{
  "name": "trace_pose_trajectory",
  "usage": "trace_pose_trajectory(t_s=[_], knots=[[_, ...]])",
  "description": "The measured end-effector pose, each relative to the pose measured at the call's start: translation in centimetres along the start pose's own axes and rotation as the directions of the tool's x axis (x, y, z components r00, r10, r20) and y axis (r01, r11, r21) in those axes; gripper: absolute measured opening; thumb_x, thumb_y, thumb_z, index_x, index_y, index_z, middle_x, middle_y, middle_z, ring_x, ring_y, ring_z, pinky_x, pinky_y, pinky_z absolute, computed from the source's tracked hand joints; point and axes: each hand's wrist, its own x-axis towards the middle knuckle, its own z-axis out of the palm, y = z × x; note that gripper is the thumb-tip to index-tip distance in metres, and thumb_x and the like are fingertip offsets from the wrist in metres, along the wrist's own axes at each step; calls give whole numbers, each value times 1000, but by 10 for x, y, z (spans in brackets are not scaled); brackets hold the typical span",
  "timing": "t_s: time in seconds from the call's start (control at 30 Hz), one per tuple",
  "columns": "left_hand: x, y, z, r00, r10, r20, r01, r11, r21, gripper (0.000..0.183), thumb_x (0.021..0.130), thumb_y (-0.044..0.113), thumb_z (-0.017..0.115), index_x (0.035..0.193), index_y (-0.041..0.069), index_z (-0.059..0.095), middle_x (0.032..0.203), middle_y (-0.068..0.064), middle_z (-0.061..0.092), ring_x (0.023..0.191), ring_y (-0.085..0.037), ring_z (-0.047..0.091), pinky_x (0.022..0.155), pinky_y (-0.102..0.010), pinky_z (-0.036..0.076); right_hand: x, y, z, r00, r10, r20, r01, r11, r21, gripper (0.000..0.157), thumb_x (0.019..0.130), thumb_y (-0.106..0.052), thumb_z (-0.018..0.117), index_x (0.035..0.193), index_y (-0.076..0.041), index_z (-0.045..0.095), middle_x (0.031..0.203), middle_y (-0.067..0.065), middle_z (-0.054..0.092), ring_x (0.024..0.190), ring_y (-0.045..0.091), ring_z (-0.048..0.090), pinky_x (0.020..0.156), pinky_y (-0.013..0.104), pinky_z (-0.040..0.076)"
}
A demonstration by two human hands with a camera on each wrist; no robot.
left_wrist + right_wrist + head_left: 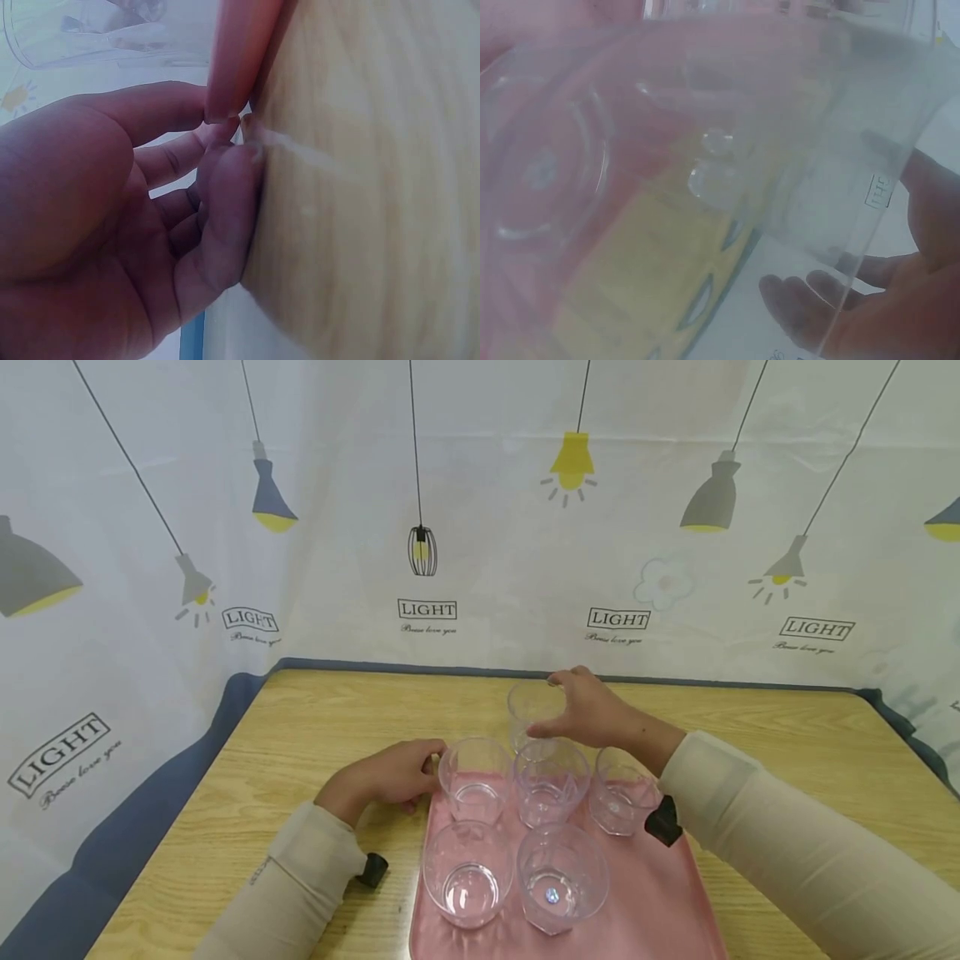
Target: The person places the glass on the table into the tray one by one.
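Note:
A pink tray [645,893] lies on the wooden table with several clear plastic cups upright on it. My left hand [393,772] is at the tray's far left corner, beside a clear cup [476,785]. In the left wrist view its thumb and curled fingers [225,202] pinch the tray's rim [244,52]. My right hand [592,714] grips another clear cup [528,703] from the right, behind the row on the tray, with thumb and fingers spread round its side. In the right wrist view a near, blurred cup [645,172] covers much of the scene, and my right hand [900,315] shows at lower right.
Below my right forearm, a clear cup [618,797] stands near the tray's right side. Two more, the left front cup [468,877] and the right front cup [562,881], are nearest me. A lamp-printed white cloth [510,568] hangs behind the wooden table [345,706].

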Motion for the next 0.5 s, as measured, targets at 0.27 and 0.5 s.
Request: trace_pose_trajectory(t_s=[0.27, 0.5], knots=[[0, 1, 0, 1000, -1, 7, 1, 1000, -3, 16, 97, 15, 61, 113, 18, 58, 70, -3, 51, 50, -16, 53, 53, -29, 49, -2, 3, -3, 996, 17, -85, -11, 998, 68, 91, 83, -37, 79, 148, 9, 33, 150, 26, 43, 140, 42, 42, 114, 54, 39], [1, 1, 0, 1000, -9, 0, 9, 1000, 16, 16, 97, 15, 61, 112, 18, 58, 71, -3, 50, 51, -16, 54, 54, -30, 51, -9, 5, -12, 986, 44, -162, -14, 984, 180, 93, 84, -42, 77, 150, 2, 28, 150, 22, 46, 137, 40, 48, 107, 55, 45]])
